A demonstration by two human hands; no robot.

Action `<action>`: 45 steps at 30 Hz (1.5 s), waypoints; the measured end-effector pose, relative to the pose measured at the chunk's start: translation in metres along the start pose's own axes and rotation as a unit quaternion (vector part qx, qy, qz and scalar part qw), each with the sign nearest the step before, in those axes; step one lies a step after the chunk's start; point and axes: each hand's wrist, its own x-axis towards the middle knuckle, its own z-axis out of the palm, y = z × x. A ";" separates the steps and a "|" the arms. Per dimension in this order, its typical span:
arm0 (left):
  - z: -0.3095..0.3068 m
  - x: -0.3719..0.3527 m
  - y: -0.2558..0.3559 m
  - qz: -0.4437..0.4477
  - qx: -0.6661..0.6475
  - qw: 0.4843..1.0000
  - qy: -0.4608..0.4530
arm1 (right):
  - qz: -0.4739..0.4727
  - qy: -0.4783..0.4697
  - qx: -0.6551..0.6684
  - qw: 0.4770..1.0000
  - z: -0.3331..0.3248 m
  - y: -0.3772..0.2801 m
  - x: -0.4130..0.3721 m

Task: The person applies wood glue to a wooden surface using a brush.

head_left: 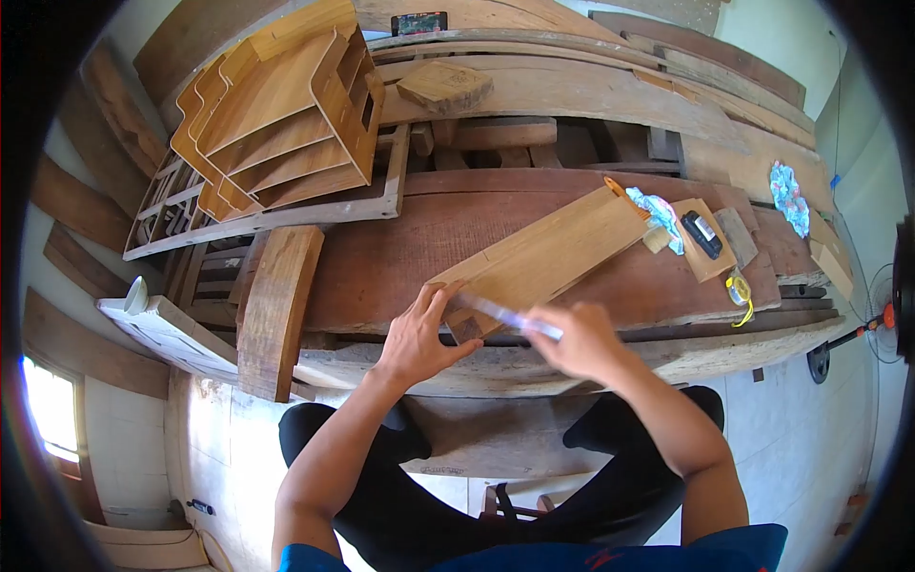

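A long, light-brown wooden board (558, 240) lies slantwise across the dark reddish-brown plank. My left hand (416, 338) holds its near-left end, with fingertips on the left edge and the thumb spread below the corner. In my closed right hand (579, 343) is a slim pale tool (505, 314) with a purplish tint, smeared by motion. Its far end reaches over the board's near end, close to my left fingertips. I cannot tell what kind of tool it is.
A wooden shelf organizer (286, 114) stands at the back left. At right are a brush (656, 238), crumpled cloth (658, 214), a black device (702, 234) and a tape measure (738, 286). A thick wood block (278, 315) juts over the front edge. A fan (886, 315) stands far right.
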 end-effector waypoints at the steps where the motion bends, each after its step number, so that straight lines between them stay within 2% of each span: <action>1: 0.002 0.000 0.001 -0.005 0.015 1.000 0.005 | 0.040 0.016 -0.022 0.999 -0.003 0.012 0.005; 2: 0.002 -0.001 0.000 -0.010 0.029 0.999 0.013 | 0.034 0.059 -0.078 0.995 -0.001 0.029 0.006; 4: 0.001 -0.001 -0.001 -0.002 0.019 1.000 0.013 | 0.048 0.021 -0.069 0.996 0.002 0.006 -0.003; 5: 0.001 0.000 -0.001 0.004 0.014 1.000 0.012 | 0.003 -0.002 -0.073 0.997 0.010 -0.003 -0.011; 6: 0.001 0.003 -0.002 0.003 0.014 1.000 0.016 | -0.088 0.056 -0.060 0.993 0.012 -0.010 -0.008; 9: 0.002 -0.002 -0.001 0.000 0.015 1.000 0.009 | 0.086 0.028 -0.100 0.991 -0.013 0.010 0.006; 11: 0.001 0.000 0.000 0.006 0.020 1.000 0.019 | 0.037 0.031 -0.118 0.992 -0.011 0.012 0.000; 13: -0.001 0.001 0.001 -0.009 -0.031 0.999 0.021 | -0.006 -0.034 -0.034 0.999 0.004 -0.008 -0.014; 14: -0.001 0.002 0.001 -0.015 -0.053 0.998 0.019 | -0.074 0.027 -0.023 0.997 0.012 -0.003 -0.013; 16: 0.000 0.003 0.000 -0.006 -0.024 0.999 0.020 | 0.041 0.024 -0.045 0.998 -0.014 0.008 0.000; 17: 0.001 0.002 -0.001 -0.004 -0.011 1.000 0.024 | 0.049 0.071 -0.108 0.990 -0.016 0.028 0.005; 18: 0.001 0.001 0.000 -0.011 -0.020 1.000 0.015 | 0.069 0.056 -0.128 0.988 -0.021 0.027 0.004; 21: -0.001 0.004 0.003 -0.022 -0.041 0.999 0.000 | 0.005 -0.002 -0.054 0.999 0.005 -0.005 -0.014; 22: -0.002 0.004 0.003 -0.024 -0.041 0.999 0.001 | -0.054 0.061 -0.018 0.997 0.012 -0.008 -0.011; 25: -0.002 0.001 -0.001 -0.024 -0.019 1.000 0.004 | 0.100 0.017 -0.057 0.993 -0.016 0.014 0.003; 26: 0.000 0.002 0.000 -0.020 -0.012 1.000 0.010 | 0.064 0.056 -0.085 0.993 -0.014 0.033 0.001; 28: -0.002 0.003 0.002 -0.026 -0.026 0.999 0.004 | 0.069 0.008 -0.057 0.996 -0.021 0.012 -0.003; 30: -0.003 0.003 0.001 -0.023 -0.025 0.999 0.006 | 0.003 0.017 0.025 1.000 -0.008 0.006 -0.007; 32: -0.002 0.003 0.001 -0.012 -0.013 1.000 0.014 | 0.074 -0.036 0.038 0.996 -0.016 0.015 -0.004; 33: -0.004 0.003 0.000 -0.016 -0.020 1.000 0.013 | 0.145 -0.063 0.027 0.987 -0.026 0.021 0.000; 34: -0.005 0.003 0.001 -0.020 -0.030 0.999 0.013 | 0.140 -0.017 -0.010 0.990 -0.027 0.034 0.003; 36: -0.004 0.002 0.004 -0.021 -0.045 0.999 0.007 | 0.150 0.010 -0.066 0.986 -0.027 0.036 0.001; 38: -0.004 0.003 0.003 -0.021 -0.046 0.999 -0.005 | 0.149 -0.058 -0.067 0.985 -0.012 0.001 -0.009; 39: -0.004 0.004 0.005 -0.022 -0.047 0.999 -0.005 | 0.100 -0.120 -0.061 0.986 -0.008 -0.016 -0.014; 40: -0.005 0.005 0.005 -0.023 -0.046 0.999 -0.007 | 0.021 -0.101 -0.070 0.992 0.009 -0.010 -0.019; 43: -0.005 0.002 0.005 -0.022 -0.027 0.999 -0.009 | 0.219 -0.125 -0.108 0.962 -0.024 0.004 0.002; 44: -0.005 0.003 0.005 -0.019 -0.020 1.000 -0.001 | 0.170 -0.037 -0.193 0.966 -0.019 0.027 0.000; 45: -0.006 0.004 0.006 -0.024 -0.033 0.999 -0.008 | 0.161 -0.049 -0.194 0.966 -0.020 0.018 -0.001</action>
